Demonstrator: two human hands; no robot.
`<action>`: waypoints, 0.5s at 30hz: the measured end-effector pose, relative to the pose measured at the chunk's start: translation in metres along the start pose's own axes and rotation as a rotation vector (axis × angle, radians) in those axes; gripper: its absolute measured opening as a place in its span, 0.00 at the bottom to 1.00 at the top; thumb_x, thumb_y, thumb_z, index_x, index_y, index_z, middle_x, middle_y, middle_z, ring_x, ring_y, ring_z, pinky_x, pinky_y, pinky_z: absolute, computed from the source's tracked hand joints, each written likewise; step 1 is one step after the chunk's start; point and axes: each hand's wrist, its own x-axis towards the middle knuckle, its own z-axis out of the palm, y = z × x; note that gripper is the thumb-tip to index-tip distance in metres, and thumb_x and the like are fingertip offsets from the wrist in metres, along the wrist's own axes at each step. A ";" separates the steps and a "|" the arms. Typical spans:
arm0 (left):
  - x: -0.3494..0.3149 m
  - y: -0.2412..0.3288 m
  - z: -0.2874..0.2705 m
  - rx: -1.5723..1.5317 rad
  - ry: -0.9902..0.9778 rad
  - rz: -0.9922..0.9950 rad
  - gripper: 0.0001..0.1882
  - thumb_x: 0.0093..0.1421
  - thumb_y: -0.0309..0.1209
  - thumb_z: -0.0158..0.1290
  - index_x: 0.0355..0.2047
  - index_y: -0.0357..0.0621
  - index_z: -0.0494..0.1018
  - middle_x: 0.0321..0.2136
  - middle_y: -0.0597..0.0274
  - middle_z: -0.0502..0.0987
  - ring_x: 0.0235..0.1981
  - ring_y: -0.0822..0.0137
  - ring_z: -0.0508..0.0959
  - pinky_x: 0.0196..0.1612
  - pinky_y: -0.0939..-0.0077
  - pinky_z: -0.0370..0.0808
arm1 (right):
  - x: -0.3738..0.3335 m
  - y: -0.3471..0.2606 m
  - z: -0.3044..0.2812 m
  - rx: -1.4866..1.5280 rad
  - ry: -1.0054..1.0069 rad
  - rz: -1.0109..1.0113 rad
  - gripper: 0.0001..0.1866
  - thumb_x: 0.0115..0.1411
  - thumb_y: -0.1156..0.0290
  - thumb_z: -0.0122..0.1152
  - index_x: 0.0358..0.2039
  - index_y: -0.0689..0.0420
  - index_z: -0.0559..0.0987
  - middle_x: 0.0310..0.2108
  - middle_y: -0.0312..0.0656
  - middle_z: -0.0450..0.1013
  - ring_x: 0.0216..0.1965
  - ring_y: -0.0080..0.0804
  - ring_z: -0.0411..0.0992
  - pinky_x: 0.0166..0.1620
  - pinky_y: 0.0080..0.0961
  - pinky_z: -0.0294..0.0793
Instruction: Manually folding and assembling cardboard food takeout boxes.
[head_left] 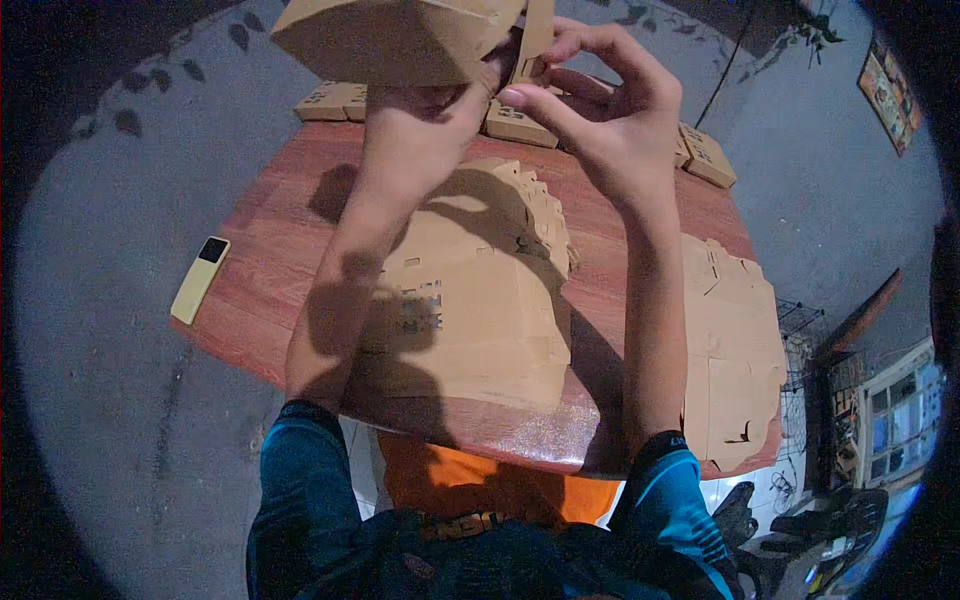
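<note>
Raised above the far side of the table is a partly folded brown cardboard box (400,45). My left hand (425,130) grips it from below, its fingers partly hidden behind the cardboard. At the box's right end, my right hand (610,100) pinches a narrow upright flap between thumb and fingers. Below my forearms lies a stack of flat, die-cut cardboard blanks (480,310) with printed marks and slots. A second pile of flat blanks (735,350) rests to the right of my right forearm.
Several folded cardboard boxes (520,125) line the far edge of the reddish wooden table (270,270). A yellow phone (200,280) lies at the left edge. An orange seat (470,475) shows below the near edge. Black wire racks (800,330) stand at the right.
</note>
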 end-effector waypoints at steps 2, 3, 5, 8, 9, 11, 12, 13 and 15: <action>0.002 -0.002 -0.002 0.062 0.003 0.059 0.19 0.60 0.25 0.59 0.52 0.38 0.72 0.47 0.58 0.78 0.47 0.68 0.77 0.51 0.73 0.74 | 0.001 -0.006 0.002 -0.054 0.000 0.085 0.24 0.49 0.76 0.74 0.46 0.61 0.73 0.43 0.43 0.76 0.43 0.29 0.76 0.45 0.28 0.82; 0.003 -0.004 -0.003 0.064 -0.004 0.061 0.19 0.60 0.25 0.59 0.52 0.38 0.72 0.47 0.58 0.78 0.47 0.68 0.77 0.51 0.73 0.74 | 0.000 -0.010 0.002 -0.030 -0.003 0.000 0.24 0.49 0.76 0.74 0.46 0.61 0.73 0.43 0.43 0.76 0.43 0.29 0.76 0.45 0.28 0.82; 0.006 -0.007 -0.006 -0.008 -0.026 -0.040 0.21 0.59 0.25 0.60 0.53 0.38 0.71 0.47 0.58 0.77 0.47 0.68 0.77 0.50 0.72 0.74 | -0.003 -0.019 -0.003 0.016 0.005 0.309 0.26 0.50 0.80 0.72 0.49 0.59 0.70 0.48 0.52 0.72 0.43 0.33 0.78 0.43 0.28 0.85; 0.010 -0.012 -0.009 0.109 -0.054 0.001 0.16 0.60 0.31 0.59 0.46 0.35 0.75 0.38 0.60 0.81 0.39 0.70 0.79 0.45 0.74 0.76 | -0.006 -0.015 0.002 -0.078 -0.054 0.188 0.32 0.55 0.78 0.66 0.58 0.54 0.64 0.44 0.46 0.74 0.40 0.30 0.78 0.41 0.26 0.83; 0.012 -0.013 -0.010 0.111 -0.057 0.005 0.16 0.60 0.31 0.59 0.46 0.35 0.75 0.38 0.60 0.81 0.39 0.70 0.79 0.45 0.74 0.76 | -0.008 -0.011 0.002 -0.155 -0.031 0.154 0.32 0.53 0.77 0.69 0.56 0.57 0.65 0.39 0.43 0.77 0.41 0.30 0.77 0.42 0.27 0.82; 0.019 -0.013 -0.010 0.172 -0.257 -0.188 0.18 0.62 0.35 0.57 0.48 0.36 0.76 0.38 0.59 0.81 0.39 0.71 0.79 0.45 0.74 0.75 | -0.009 0.004 0.004 -0.065 -0.012 0.207 0.32 0.54 0.78 0.67 0.57 0.55 0.64 0.42 0.46 0.75 0.42 0.31 0.77 0.43 0.28 0.83; 0.019 -0.012 -0.011 0.210 -0.326 -0.136 0.18 0.63 0.36 0.55 0.48 0.36 0.77 0.39 0.58 0.81 0.39 0.70 0.79 0.43 0.74 0.77 | -0.009 0.011 0.003 0.029 -0.012 0.297 0.32 0.55 0.79 0.65 0.59 0.54 0.64 0.45 0.49 0.74 0.42 0.32 0.77 0.43 0.29 0.84; 0.021 -0.010 -0.011 0.208 -0.327 -0.122 0.18 0.63 0.36 0.55 0.48 0.36 0.77 0.39 0.58 0.81 0.39 0.70 0.79 0.43 0.74 0.77 | -0.010 0.019 0.000 0.025 0.009 0.260 0.32 0.55 0.79 0.65 0.59 0.54 0.64 0.45 0.49 0.74 0.42 0.32 0.77 0.43 0.29 0.84; 0.024 -0.003 -0.012 0.374 -0.516 -0.036 0.16 0.64 0.30 0.54 0.51 0.38 0.76 0.42 0.58 0.81 0.44 0.71 0.78 0.48 0.73 0.76 | -0.010 0.030 -0.011 0.150 0.034 0.577 0.34 0.59 0.78 0.57 0.64 0.48 0.57 0.41 0.46 0.75 0.39 0.29 0.78 0.41 0.30 0.84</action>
